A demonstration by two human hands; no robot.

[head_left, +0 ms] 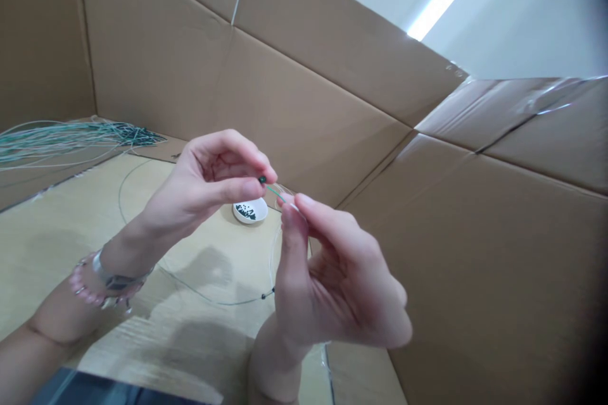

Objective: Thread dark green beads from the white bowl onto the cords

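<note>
Head view shows the left hand (209,171) pinching a small dark piece (262,180), the right (332,266) gripping green-tipped wire (276,193), the two not visibly joined.

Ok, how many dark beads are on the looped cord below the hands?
2 in view: one bead, and another just right of it, beside the right hand. That hand may hide more.
</note>
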